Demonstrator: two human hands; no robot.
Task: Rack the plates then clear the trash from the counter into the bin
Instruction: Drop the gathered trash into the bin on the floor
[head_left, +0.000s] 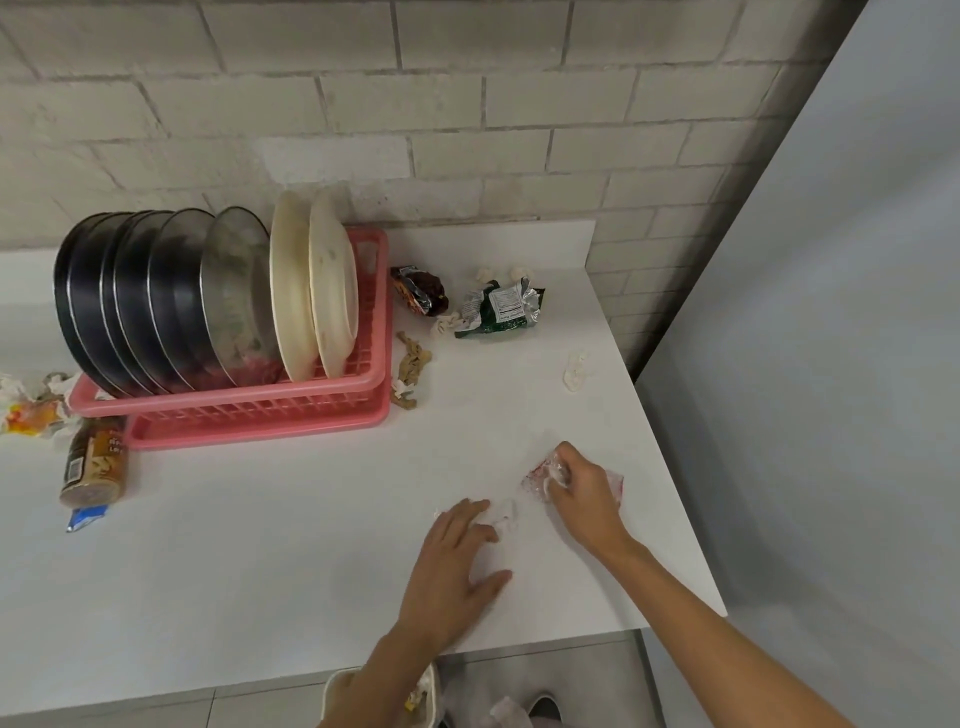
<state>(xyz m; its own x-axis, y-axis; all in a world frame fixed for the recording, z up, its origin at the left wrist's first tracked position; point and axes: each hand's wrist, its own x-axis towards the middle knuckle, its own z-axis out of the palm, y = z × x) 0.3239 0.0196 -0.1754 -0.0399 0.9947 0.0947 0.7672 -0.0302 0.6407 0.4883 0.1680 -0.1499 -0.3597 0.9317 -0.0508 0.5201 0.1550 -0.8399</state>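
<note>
Pink rack (249, 415) at 9 o'clock already holds the plates (171, 296). Right hand (584, 499) pinches a plastic wrapper (536, 480) at 5 o'clock; left hand (452, 561), fingers flat, touches a paper scrap (506, 514), likely gathering trash.

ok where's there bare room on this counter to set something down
Biggest bare patch: the counter in front of the pink rack, between the tipped jar and the left hand. A smaller one lies between the green wrapper and the right hand, which pinches a clear wrapper. Crowded: beside the rack on both sides.
</note>
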